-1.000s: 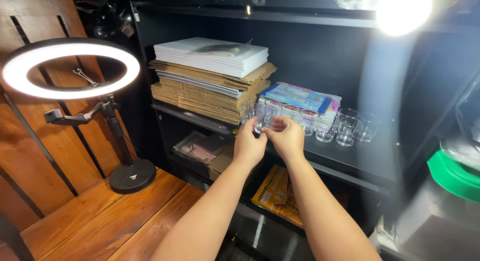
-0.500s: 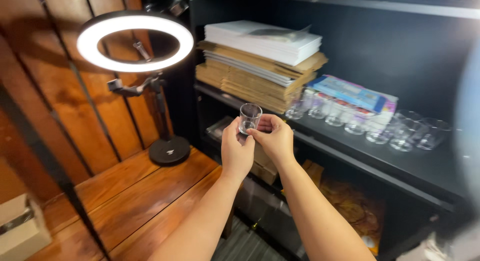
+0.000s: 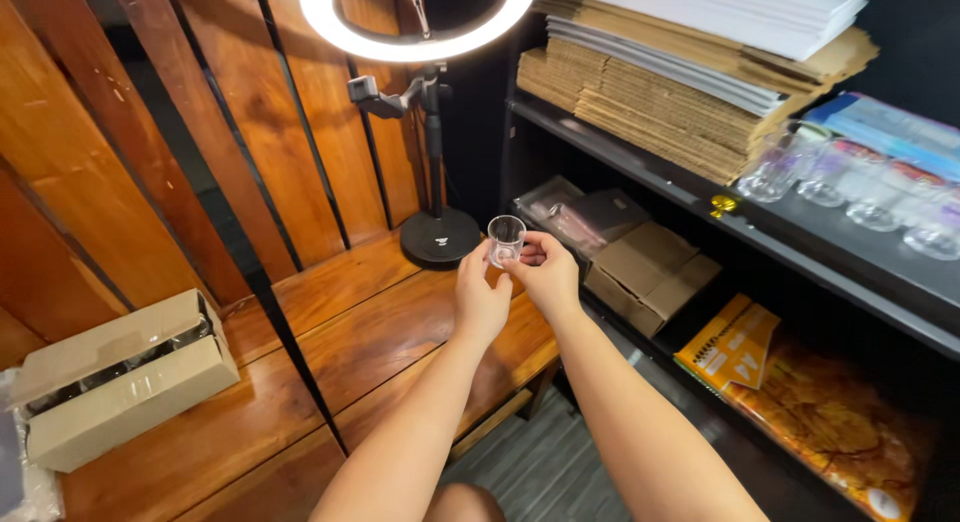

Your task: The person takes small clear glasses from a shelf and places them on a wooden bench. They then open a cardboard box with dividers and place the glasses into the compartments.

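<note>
Both my hands hold one small clear glass (image 3: 506, 239) upright in front of me, above the wooden table (image 3: 330, 332). My left hand (image 3: 483, 295) grips it from the left and below, my right hand (image 3: 543, 274) pinches its right side. More clear glasses (image 3: 840, 182) stand in a row on the black shelf (image 3: 700, 197) at the right, apart from my hands.
A lit ring light (image 3: 420, 27) on a black stand (image 3: 440, 237) sits at the table's back. An open cardboard box (image 3: 120, 377) lies at the left. Stacked cardboard and white sheets (image 3: 700, 72) fill the shelf; small boxes (image 3: 650, 272) and yellow packets (image 3: 730, 347) lie below it.
My hands drew the glass away from the shelf and leftward over the table. The view turned left and down, bringing the cardboard box into sight.
</note>
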